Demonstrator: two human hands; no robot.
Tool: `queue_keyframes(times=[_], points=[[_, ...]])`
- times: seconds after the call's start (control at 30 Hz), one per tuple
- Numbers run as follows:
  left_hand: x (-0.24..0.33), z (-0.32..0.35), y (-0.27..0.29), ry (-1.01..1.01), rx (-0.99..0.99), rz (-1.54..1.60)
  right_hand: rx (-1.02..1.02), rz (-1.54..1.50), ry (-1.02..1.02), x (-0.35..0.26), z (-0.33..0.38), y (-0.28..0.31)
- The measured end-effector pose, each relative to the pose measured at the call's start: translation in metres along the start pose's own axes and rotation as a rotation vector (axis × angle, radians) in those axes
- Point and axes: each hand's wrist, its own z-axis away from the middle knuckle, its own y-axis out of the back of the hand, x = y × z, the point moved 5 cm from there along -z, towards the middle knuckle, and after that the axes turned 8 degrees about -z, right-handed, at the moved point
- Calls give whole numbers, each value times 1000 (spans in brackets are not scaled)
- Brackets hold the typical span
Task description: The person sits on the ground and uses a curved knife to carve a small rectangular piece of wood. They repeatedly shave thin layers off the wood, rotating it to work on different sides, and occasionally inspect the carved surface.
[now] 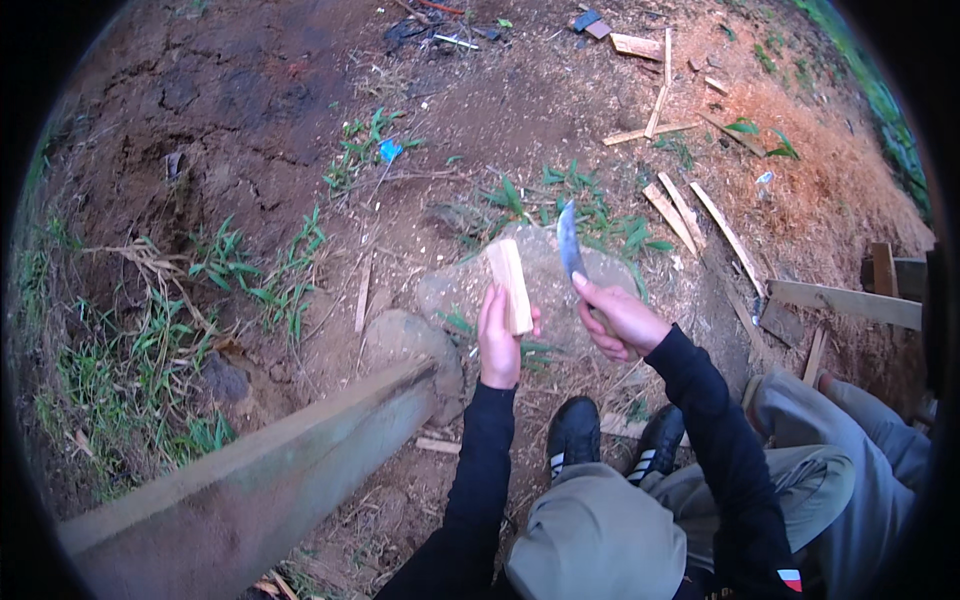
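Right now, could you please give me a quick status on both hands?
Left hand holds wood block upright over stone. Right hand grips knife, blade raised beside block. Nothing between.

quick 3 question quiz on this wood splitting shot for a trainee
1. True or false: the left hand holds the pale wood block upright.
2. What does the right hand grip?
A. a hammer
B. a blade
C. a saw
3. Fill in: the block stands over a grey ____.

Key: 1 true; 2 B; 3 stone.
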Motion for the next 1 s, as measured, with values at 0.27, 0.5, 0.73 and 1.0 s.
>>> queue_keyframes(times=[0.27,0.5,0.73,1.0], points=[[-22,-17,33,117,-39,-440,635,358,288,74,-5,12],[-40,-23,55,-213,58,-769,588,214,156,132,3,7],[-3,-6,22,-414,56,-1080,608,440,258,116,-4,16],[-2,-23,15,-621,301,-1052,487,608,257,81,-34,-5]])
